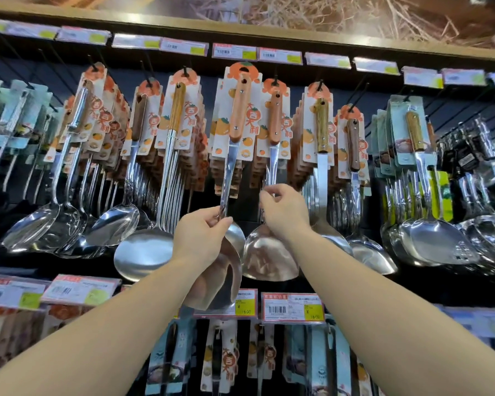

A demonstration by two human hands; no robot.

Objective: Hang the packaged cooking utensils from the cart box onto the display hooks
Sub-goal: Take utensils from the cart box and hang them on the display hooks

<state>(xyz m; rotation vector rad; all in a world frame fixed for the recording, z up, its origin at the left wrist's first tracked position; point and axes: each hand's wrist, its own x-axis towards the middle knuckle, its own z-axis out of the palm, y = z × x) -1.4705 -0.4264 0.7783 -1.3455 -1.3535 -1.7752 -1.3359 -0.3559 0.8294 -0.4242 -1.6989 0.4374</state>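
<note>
Head view: above both hands a display wall (452, 110) carries rows of carded utensils. Left hand (200, 238) pinches the steel shaft of an orange-handled spatula (239, 110), its card on a hook (243, 70). Beside it, right hand (285, 212) pinches the neighbouring spatula (275, 118) by its shaft.

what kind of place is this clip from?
Most likely a shop's kitchenware aisle. Rows of carded spatulas and ladles hang from display hooks, price tags with barcodes line the shelf edges, and the left hand holds one packaged spatula by its shaft.
</note>
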